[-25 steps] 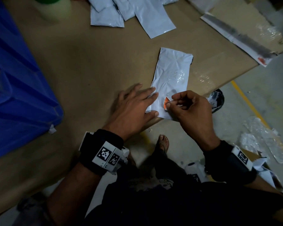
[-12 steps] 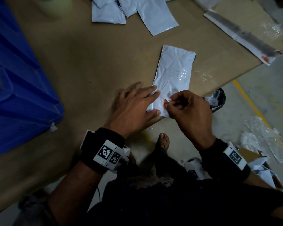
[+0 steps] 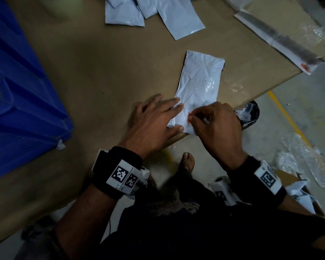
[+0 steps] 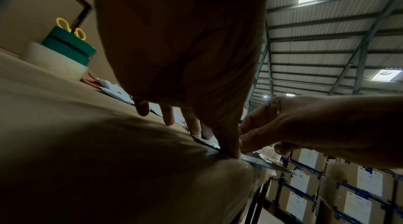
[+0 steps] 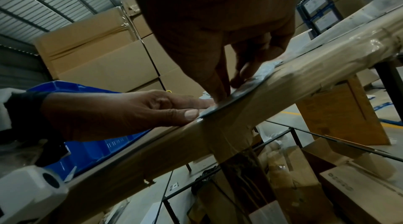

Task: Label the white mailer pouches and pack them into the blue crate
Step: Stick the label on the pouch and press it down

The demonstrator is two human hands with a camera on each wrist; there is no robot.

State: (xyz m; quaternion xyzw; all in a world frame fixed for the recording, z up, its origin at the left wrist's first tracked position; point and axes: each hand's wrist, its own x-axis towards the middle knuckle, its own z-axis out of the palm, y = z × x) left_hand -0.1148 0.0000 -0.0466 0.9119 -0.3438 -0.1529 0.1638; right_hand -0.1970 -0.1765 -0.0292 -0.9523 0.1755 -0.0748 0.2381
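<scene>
The right hand had thumb and forefinger pinched together on a small orange sticker, its edge just touching the near end of the white mailer pouch. The left hand lay flat, fingers straight and slightly apart, pressing the pouch's near left corner against the cardboard-covered table. The pouch sat at the table's front edge, its near end slightly overhanging — well apart from the blue crate at the left. To do this well, I judged, the flat hand should hold the film taut while the sticker goes down one edge first, then is smoothed outward — the crinkled plastic would trap wrinkles otherwise.
</scene>
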